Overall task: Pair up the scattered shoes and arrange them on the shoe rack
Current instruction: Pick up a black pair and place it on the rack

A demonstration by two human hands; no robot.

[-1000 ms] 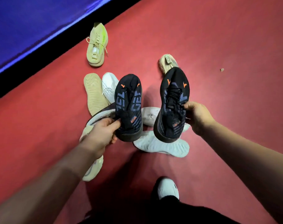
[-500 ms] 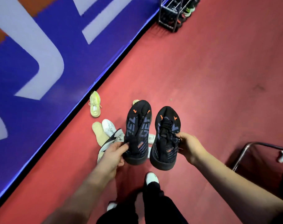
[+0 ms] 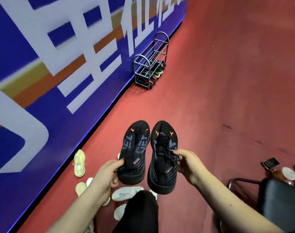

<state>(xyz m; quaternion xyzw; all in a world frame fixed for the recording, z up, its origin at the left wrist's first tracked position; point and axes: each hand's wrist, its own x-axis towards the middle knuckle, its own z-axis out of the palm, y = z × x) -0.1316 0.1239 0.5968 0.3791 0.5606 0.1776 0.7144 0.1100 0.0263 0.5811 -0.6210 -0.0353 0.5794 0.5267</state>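
I hold a matching pair of black sneakers with orange marks, toes pointing away from me. My left hand (image 3: 108,174) grips the left black shoe (image 3: 135,148) at its heel side. My right hand (image 3: 189,163) pinches the right black shoe (image 3: 161,158) by its laces and collar. The two shoes hang side by side above the red floor. A grey metal shoe rack (image 3: 149,64) stands far ahead against the blue wall, with dark and green shoes on its lower shelves. Several pale shoes lie below my hands, among them a yellow sneaker (image 3: 79,163) and a white sneaker (image 3: 124,193).
A blue wall banner (image 3: 59,64) with large white characters runs along the left. A black chair (image 3: 281,197) with a metal frame stands at the right, small items beside it. My dark trouser leg (image 3: 141,212) fills the lower middle. Red floor (image 3: 219,89) stretches toward the rack.
The view has tilted up and I have risen, so the rack now shows ahead. Both black shoes have come closer together and lifted away from the pile on the floor.
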